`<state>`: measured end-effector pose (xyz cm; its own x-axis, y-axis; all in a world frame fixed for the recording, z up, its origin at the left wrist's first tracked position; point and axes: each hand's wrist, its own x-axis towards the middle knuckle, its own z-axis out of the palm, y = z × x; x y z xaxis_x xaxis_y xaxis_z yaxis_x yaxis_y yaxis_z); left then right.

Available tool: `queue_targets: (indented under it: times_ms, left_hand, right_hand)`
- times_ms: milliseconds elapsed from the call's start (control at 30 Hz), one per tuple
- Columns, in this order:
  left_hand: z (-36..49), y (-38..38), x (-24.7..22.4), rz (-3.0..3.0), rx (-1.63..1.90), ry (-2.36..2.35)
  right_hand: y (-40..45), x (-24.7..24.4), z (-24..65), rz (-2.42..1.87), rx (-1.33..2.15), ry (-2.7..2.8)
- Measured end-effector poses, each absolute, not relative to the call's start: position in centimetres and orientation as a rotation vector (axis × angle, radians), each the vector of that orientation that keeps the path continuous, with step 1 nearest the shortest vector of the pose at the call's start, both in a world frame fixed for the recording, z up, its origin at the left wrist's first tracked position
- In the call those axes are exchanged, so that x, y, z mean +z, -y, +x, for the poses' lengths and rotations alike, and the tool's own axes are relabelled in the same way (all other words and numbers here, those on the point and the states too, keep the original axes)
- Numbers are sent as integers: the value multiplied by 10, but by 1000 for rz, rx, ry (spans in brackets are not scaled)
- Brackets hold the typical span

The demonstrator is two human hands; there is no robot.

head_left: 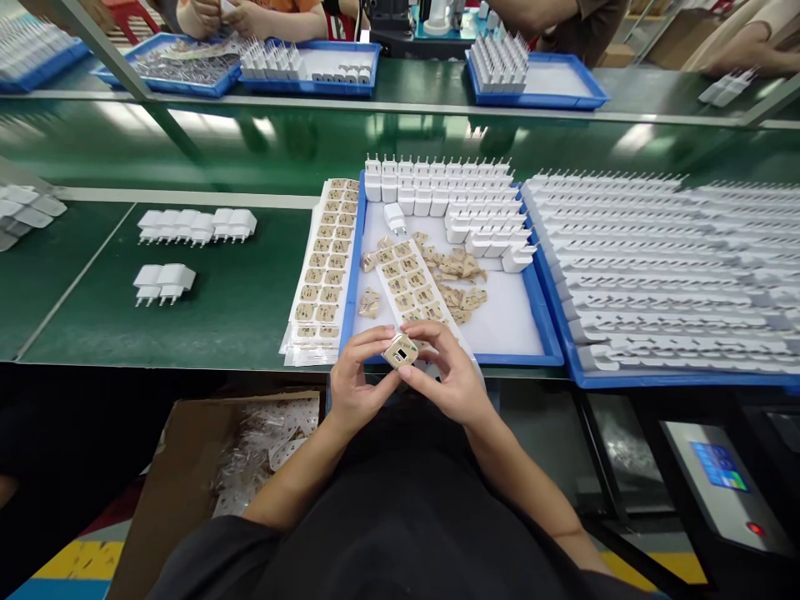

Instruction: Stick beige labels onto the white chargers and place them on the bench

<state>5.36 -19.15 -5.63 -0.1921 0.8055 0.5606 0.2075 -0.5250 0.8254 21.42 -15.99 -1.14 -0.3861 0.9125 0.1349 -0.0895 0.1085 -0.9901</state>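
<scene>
Between the fingertips of my left hand point(363, 375) and my right hand point(447, 375) is a charger point(401, 351), its end with a tan sticker and port openings turned up toward me. Both hands pinch it at the front edge of a blue tray point(553, 346). Beneath and behind them a sheet of tan stickers point(409, 282) lies slanted in the tray. Peeled tan pieces point(459, 267) are heaped beside the sheet. One white charger point(394, 217) lies on its own near the rows of white chargers point(431, 187) at the tray's back.
Stacked sticker sheets point(322, 267) lie left of the tray; a second blue tray point(581, 375) full of chargers is on the right. Loose chargers point(197, 225) stand on the green bench. Below is a cardboard box point(168, 492) with scraps. Co-workers' arms point(281, 21) show across the line.
</scene>
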Motion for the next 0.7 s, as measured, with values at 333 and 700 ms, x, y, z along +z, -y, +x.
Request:
queue_targets:
  times_ms: [333,700]
  left_hand:
    - [61,186,-51,2001,1827,-1214]
    - [59,182,-52,2101,1883,-1146]
  right_hand:
    - [161,-13,197,-837,1423,1241]
    - [161,-15,197,-774,1488,1131]
